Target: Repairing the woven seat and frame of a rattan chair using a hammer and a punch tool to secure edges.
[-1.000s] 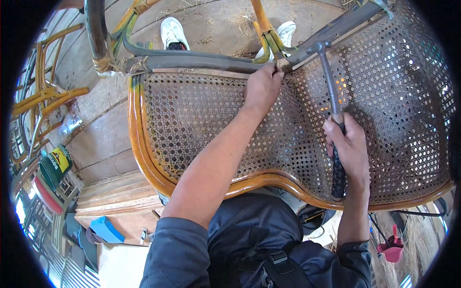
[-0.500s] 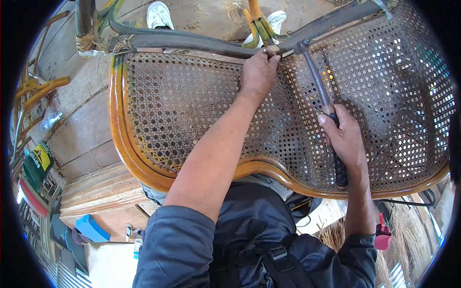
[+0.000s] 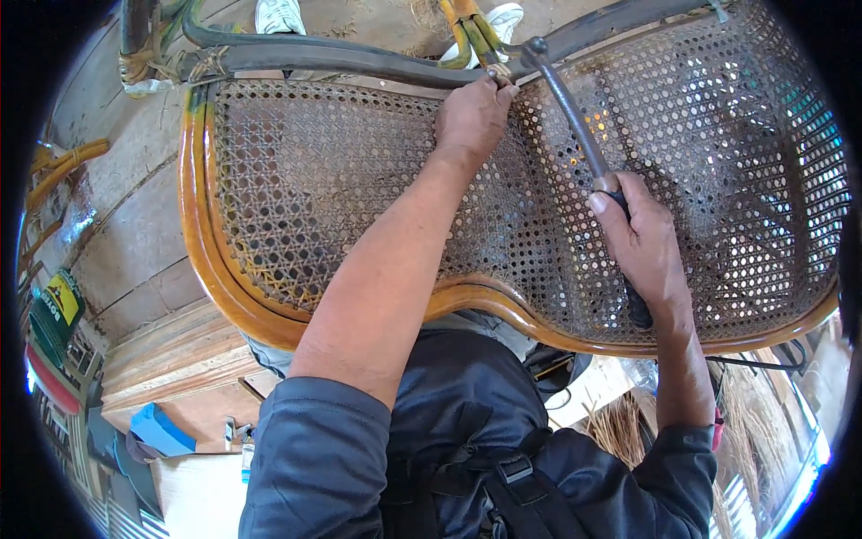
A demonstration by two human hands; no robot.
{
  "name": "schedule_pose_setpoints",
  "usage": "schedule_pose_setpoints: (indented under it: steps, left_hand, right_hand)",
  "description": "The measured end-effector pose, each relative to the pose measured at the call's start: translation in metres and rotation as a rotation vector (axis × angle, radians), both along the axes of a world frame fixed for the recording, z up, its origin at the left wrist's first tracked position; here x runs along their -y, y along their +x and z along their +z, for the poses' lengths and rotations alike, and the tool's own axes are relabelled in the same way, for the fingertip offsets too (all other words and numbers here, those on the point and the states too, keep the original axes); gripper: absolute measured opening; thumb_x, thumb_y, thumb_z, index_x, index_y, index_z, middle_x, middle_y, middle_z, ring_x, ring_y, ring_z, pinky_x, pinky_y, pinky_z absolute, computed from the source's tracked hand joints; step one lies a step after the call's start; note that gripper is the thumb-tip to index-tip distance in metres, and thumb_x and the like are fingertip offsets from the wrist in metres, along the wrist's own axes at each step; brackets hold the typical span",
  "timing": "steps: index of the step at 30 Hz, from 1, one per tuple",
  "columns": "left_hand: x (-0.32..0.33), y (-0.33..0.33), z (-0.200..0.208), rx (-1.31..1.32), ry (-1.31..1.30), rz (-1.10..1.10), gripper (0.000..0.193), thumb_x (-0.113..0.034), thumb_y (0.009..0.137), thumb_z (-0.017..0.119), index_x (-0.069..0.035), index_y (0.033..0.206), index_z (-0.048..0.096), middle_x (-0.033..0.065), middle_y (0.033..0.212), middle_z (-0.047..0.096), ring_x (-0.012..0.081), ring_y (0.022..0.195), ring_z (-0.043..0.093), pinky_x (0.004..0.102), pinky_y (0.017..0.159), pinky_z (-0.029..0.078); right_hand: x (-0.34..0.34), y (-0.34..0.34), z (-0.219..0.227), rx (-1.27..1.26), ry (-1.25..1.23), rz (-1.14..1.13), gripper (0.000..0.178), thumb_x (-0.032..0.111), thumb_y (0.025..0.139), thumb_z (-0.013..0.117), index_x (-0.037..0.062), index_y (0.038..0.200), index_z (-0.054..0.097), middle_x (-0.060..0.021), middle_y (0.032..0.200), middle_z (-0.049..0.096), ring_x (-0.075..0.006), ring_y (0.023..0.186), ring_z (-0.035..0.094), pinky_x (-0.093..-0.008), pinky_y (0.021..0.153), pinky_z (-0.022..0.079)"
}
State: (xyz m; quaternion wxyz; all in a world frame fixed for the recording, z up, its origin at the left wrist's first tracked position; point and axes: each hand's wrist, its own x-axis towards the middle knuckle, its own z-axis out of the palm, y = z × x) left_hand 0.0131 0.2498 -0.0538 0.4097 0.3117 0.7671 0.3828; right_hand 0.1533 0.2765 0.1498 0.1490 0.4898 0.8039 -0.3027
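Note:
A chair frame of glossy brown rattan (image 3: 202, 234) with a woven cane panel (image 3: 341, 171) lies across my lap. My left hand (image 3: 471, 117) is closed at the dark far rail (image 3: 359, 63), its thumb and finger pinched by a wrapped joint where a yellow-green leg (image 3: 462, 31) meets the rail. What the fingertips hold is too small to make out. In my right hand (image 3: 642, 234) is a hammer (image 3: 575, 117), gripped by its black handle. Its metal head is just right of my left fingertips, over the rail.
Curved rattan poles (image 3: 67, 166) lie at the left on the plank floor (image 3: 126, 229). Stacked boards (image 3: 171, 355) and a blue object (image 3: 162, 428) are at the lower left. Loose fibre strands (image 3: 754, 440) hang at the lower right. White shoes (image 3: 278, 16) show beyond the rail.
The hammer head has swung left and away from me, closer to my left fingertips. My left hand stays at the joint. The whole view has shifted slightly.

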Motion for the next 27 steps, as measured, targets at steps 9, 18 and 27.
schedule_pose_setpoints:
  steps: [9,18,27]
  left_hand:
    - [-0.002,0.003,0.000,-0.078,0.000,-0.045,0.038,-0.042,0.090,0.047,-0.009,0.100,0.062,0.0159,0.089,0.066,0.0349,0.088,0.061,0.0442,0.077,0.049]
    - [0.001,0.002,0.002,-0.115,0.024,-0.082,0.036,-0.041,0.090,0.048,-0.010,0.099,0.063,0.0137,0.093,0.065,0.0347,0.088,0.061,0.0444,0.077,0.048]
    - [-0.002,0.002,-0.001,-0.136,0.006,-0.112,0.033,-0.034,0.091,0.049,-0.004,0.094,0.063,0.0190,0.088,0.064,0.0380,0.085,0.060,0.0440,0.074,0.048]
  right_hand:
    - [-0.001,-0.002,0.004,-0.019,0.000,0.049,0.024,0.025,0.091,0.055,0.0023,0.100,0.053,-0.0157,0.079,0.060,-0.0303,0.070,0.061,-0.0371,0.064,0.047]
    - [-0.009,0.000,-0.016,0.106,-0.004,0.204,0.026,0.027,0.092,0.053,0.0016,0.096,0.052,-0.0199,0.082,0.059,-0.0374,0.076,0.061,-0.0425,0.064,0.047]
    - [-0.010,-0.003,-0.014,0.008,0.041,0.195,0.027,0.028,0.093,0.051,0.0002,0.093,0.052,-0.0188,0.072,0.058,-0.0372,0.070,0.060,-0.0415,0.062,0.046]
